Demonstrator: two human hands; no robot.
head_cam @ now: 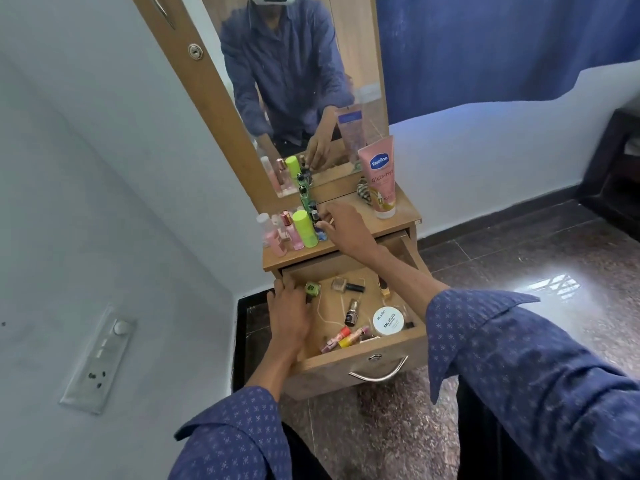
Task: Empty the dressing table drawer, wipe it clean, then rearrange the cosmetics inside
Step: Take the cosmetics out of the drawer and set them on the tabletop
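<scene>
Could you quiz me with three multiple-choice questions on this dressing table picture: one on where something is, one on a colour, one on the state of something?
1. Where is the white jar?
A. in the drawer
B. on the tabletop
C. on the floor

2. What colour is the Vaseline tube?
A. blue
B. pink
C. green

3. How is the drawer?
A. shut
B. pulled open, things inside
C. pulled open, emptied

Answers:
1. A, the jar lies near the drawer's front right corner.
2. B, the tube standing by the mirror is pink.
3. B, nail polish bottles and tubes lie inside while the left hand reaches in and the right hand is at the tabletop bottles.
</scene>
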